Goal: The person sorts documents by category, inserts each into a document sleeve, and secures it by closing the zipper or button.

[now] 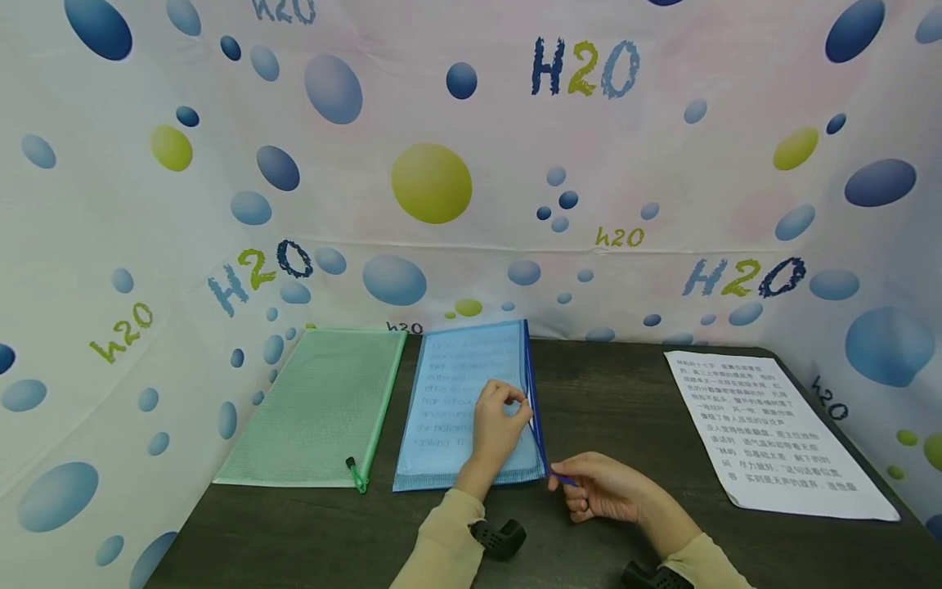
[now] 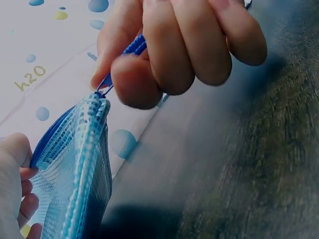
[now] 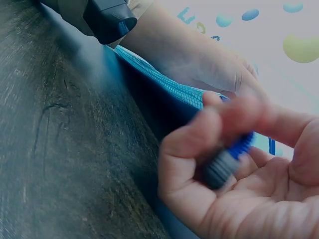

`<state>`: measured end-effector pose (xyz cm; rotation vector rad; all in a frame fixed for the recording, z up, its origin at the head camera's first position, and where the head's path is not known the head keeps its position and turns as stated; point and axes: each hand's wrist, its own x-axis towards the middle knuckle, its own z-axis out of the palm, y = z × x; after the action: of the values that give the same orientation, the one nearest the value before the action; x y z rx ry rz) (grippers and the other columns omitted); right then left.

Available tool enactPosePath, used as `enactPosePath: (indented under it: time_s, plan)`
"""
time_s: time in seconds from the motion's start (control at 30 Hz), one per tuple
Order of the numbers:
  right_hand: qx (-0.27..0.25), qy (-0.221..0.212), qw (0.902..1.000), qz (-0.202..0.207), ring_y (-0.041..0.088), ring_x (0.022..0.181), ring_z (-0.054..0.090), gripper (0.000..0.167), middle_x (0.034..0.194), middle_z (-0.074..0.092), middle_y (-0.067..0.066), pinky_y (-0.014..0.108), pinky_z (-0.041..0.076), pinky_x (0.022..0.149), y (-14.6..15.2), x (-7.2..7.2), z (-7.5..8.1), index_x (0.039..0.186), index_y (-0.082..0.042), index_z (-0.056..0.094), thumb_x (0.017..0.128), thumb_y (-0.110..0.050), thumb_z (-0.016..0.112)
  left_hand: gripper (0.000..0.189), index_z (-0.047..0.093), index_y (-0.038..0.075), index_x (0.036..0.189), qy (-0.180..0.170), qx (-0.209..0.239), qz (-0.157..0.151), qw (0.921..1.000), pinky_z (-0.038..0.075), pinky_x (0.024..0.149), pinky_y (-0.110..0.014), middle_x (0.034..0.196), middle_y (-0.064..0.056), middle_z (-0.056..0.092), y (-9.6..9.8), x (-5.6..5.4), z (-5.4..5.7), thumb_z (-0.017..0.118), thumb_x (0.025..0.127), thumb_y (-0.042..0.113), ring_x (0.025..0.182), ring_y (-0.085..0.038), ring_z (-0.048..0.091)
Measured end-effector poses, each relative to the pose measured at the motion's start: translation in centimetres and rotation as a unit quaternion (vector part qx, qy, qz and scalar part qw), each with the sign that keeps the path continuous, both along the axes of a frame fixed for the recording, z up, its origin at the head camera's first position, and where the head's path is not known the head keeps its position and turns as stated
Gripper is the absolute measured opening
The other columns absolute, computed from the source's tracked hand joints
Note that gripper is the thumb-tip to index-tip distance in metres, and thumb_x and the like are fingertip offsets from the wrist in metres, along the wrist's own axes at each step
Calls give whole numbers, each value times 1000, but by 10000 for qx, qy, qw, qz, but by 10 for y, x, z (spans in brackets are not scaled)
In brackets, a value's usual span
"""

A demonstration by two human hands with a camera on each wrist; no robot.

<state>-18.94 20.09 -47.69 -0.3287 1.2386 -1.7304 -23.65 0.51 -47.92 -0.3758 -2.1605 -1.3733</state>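
Nearest the head camera were two cream sleeves (image 1: 441,540) and the black wrist mounts (image 1: 499,538) at the bottom edge. Under everything lay the dark tabletop (image 1: 625,393), walled in by a bubble-print backdrop (image 1: 431,183). On its far right was a printed sheet (image 1: 773,433), well apart from the hands; on its left a green mesh pouch (image 1: 316,409), zipped, its pull at the near corner. Just beside that lay the blue mesh pouch (image 1: 471,409), flat, with a page of text showing through it and its zip along the right edge.

The left hand (image 1: 496,429) rested on the blue pouch, its fingers (image 1: 508,397) curled at the zip edge, pinching the mesh about halfway up. The right hand (image 1: 603,489) sat at the pouch's near right corner, thumb and fingers (image 2: 134,82) closed tight on the blue zip pull (image 2: 130,50). The slider itself was too blurred in the right wrist view to place exactly.

Judging from this, the pouch could slide or buckle if the right hand pulled while the left held only loosely, since the mesh is soft. The slider might also snag the page inside if its edge lay against the teeth, and a small pull held by the tips could slip out
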Motion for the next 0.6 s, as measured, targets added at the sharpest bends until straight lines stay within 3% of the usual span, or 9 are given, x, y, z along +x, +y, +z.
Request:
enactPosePath:
  time_s: [0.4,0.5,0.6]
  plan:
    - [-415,-139,9990,-133,1,47,24,31,54,29,-12,18,33,53,2,-2,-4,96,-12,64,105,-16,35,5,68,9,80,-100,-66,-46,9999,49,76,-25,87,-4,59,1,0,-3,73,80,8,83,-17,57]
    - [-519,-131,9985,-78,1,48,24,32,55,27,-12,17,32,53,1,-1,-3,96,-12,64,105,-15,33,4,69,9,84,-232,23,-224,9995,49,76,-26,89,-4,60,2,3,-4,72,83,12,83,-17,57]
    - [-524,-85,9986,-51,1,48,24,31,55,26,-11,17,32,53,1,-1,-2,95,-13,64,105,-15,34,7,69,9,90,-465,400,-544,9966,48,73,-24,90,-6,63,4,7,-2,69,88,16,82,-15,58]
